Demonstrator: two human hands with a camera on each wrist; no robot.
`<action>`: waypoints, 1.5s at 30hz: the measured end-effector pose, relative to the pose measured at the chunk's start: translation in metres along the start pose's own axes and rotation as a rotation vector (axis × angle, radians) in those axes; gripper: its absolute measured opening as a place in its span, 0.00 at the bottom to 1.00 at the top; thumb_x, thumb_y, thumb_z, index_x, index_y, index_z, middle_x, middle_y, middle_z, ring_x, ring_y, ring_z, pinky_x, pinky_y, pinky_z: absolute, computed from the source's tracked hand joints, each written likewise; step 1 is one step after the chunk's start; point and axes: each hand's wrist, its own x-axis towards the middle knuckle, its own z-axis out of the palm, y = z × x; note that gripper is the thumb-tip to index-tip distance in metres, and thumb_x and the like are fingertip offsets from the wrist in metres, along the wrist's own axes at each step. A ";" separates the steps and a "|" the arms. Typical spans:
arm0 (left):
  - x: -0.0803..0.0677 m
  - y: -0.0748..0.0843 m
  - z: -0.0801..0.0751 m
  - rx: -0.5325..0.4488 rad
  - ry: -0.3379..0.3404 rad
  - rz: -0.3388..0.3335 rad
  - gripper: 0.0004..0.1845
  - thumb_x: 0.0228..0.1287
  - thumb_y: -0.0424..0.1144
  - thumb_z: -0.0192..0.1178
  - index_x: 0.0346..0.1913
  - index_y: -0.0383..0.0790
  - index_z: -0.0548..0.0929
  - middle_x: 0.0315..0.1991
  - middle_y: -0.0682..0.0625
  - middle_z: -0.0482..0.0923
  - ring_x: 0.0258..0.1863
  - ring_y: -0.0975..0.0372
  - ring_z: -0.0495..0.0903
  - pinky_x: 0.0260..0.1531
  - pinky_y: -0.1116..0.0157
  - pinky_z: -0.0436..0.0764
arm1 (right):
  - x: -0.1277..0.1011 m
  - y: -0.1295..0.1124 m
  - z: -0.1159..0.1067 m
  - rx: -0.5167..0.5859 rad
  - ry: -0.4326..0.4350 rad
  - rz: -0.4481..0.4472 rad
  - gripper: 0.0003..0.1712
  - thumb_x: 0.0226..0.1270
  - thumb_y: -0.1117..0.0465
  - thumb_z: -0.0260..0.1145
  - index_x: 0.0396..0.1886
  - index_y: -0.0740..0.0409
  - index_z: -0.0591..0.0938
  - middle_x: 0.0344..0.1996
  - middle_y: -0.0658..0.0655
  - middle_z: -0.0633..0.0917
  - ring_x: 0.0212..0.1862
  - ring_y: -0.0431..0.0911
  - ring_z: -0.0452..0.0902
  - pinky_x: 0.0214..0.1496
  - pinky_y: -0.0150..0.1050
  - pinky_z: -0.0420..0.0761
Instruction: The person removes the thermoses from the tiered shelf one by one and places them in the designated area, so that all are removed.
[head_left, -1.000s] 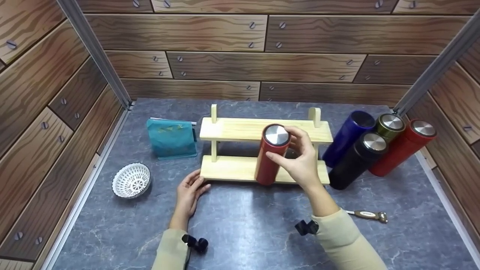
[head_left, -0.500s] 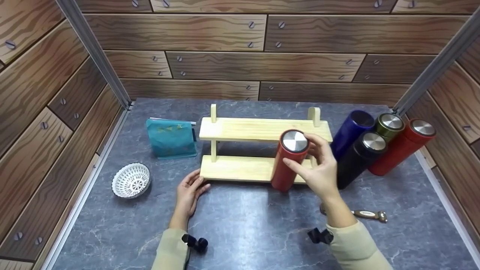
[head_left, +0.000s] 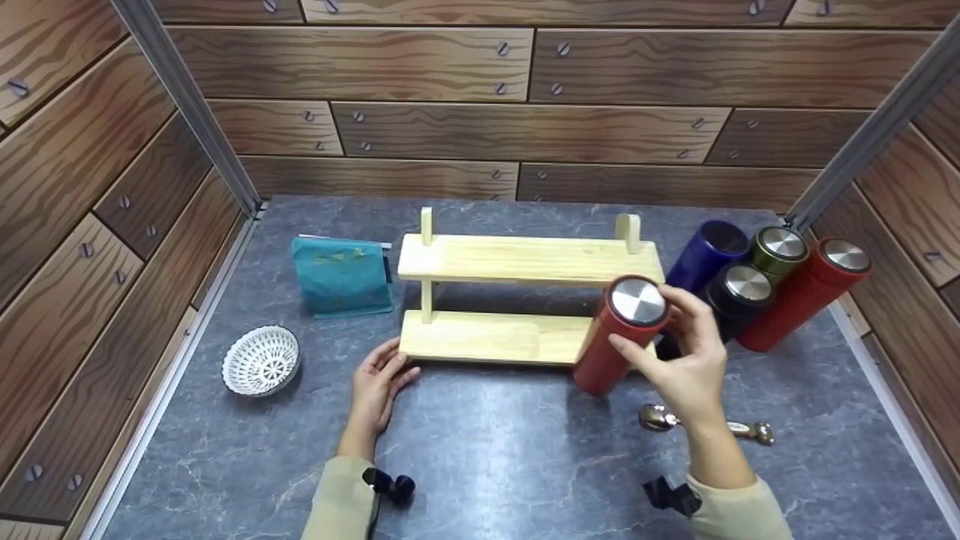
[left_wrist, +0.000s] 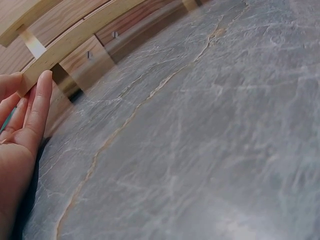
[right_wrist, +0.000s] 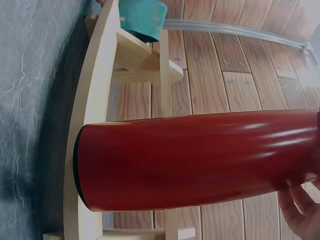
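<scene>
My right hand grips a red flask with a steel lid near its top, holding it upright just off the right front end of the wooden two-tier rack. In the right wrist view the red flask fills the frame, with the rack's lower board behind it. My left hand lies flat on the table, its straight fingers touching the rack's lower left corner. The left wrist view shows those fingers against the board's edge.
At the right back stand a blue flask, a black flask, a green flask and another red flask. A spoon lies by my right wrist. A teal pouch and a white basket are at the left.
My right hand has carried the red flask rightward and toward me, from the middle of the lower shelf to past the rack's right end. The left hand has stayed put.
</scene>
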 end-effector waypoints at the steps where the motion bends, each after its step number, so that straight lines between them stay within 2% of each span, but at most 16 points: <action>1: 0.000 0.000 0.000 0.000 0.000 -0.001 0.25 0.57 0.32 0.65 0.57 0.32 0.74 0.50 0.37 0.72 0.45 0.52 0.78 0.46 0.54 0.81 | -0.001 0.000 -0.003 0.013 0.009 -0.005 0.40 0.29 0.88 0.70 0.51 0.79 0.71 0.45 0.61 0.79 0.42 0.45 0.76 0.44 0.32 0.78; 8: -0.001 0.001 -0.002 -0.005 -0.016 0.007 0.25 0.58 0.31 0.64 0.58 0.31 0.72 0.49 0.37 0.71 0.45 0.51 0.77 0.46 0.53 0.81 | -0.007 0.004 -0.020 0.123 0.073 -0.002 0.41 0.27 0.91 0.68 0.51 0.80 0.71 0.47 0.65 0.78 0.43 0.48 0.76 0.44 0.34 0.77; 15: -0.001 0.000 -0.002 -0.005 -0.011 0.003 0.25 0.57 0.31 0.64 0.58 0.31 0.72 0.50 0.37 0.71 0.45 0.52 0.77 0.46 0.53 0.81 | -0.012 0.005 -0.038 0.125 0.153 0.000 0.41 0.26 0.92 0.68 0.51 0.79 0.72 0.46 0.66 0.79 0.43 0.50 0.76 0.44 0.34 0.78; 22: -0.002 0.000 -0.001 -0.014 -0.015 0.001 0.26 0.57 0.31 0.65 0.58 0.30 0.72 0.50 0.38 0.72 0.45 0.52 0.78 0.46 0.53 0.81 | -0.016 0.008 -0.058 0.176 0.203 -0.014 0.41 0.26 0.93 0.66 0.51 0.81 0.71 0.43 0.68 0.80 0.41 0.50 0.77 0.42 0.33 0.79; 35: -0.001 0.001 0.000 -0.028 -0.013 0.002 0.25 0.57 0.31 0.64 0.58 0.31 0.73 0.49 0.38 0.72 0.45 0.52 0.78 0.46 0.53 0.81 | -0.024 0.018 -0.094 0.203 0.354 0.002 0.40 0.25 0.94 0.64 0.50 0.80 0.72 0.42 0.68 0.80 0.41 0.51 0.78 0.42 0.32 0.79; 42: -0.001 0.000 0.000 -0.014 -0.007 0.006 0.25 0.58 0.30 0.64 0.58 0.30 0.72 0.49 0.38 0.73 0.44 0.51 0.78 0.45 0.53 0.81 | -0.026 0.021 -0.112 0.145 0.413 0.002 0.39 0.25 0.92 0.65 0.49 0.79 0.74 0.41 0.67 0.80 0.41 0.49 0.77 0.41 0.31 0.79; 45: -0.001 0.001 0.000 -0.019 -0.012 0.009 0.25 0.57 0.30 0.64 0.58 0.30 0.72 0.49 0.38 0.73 0.44 0.51 0.78 0.45 0.53 0.81 | -0.026 0.026 -0.121 0.152 0.439 0.013 0.39 0.26 0.92 0.65 0.49 0.78 0.74 0.41 0.66 0.80 0.41 0.49 0.77 0.43 0.31 0.78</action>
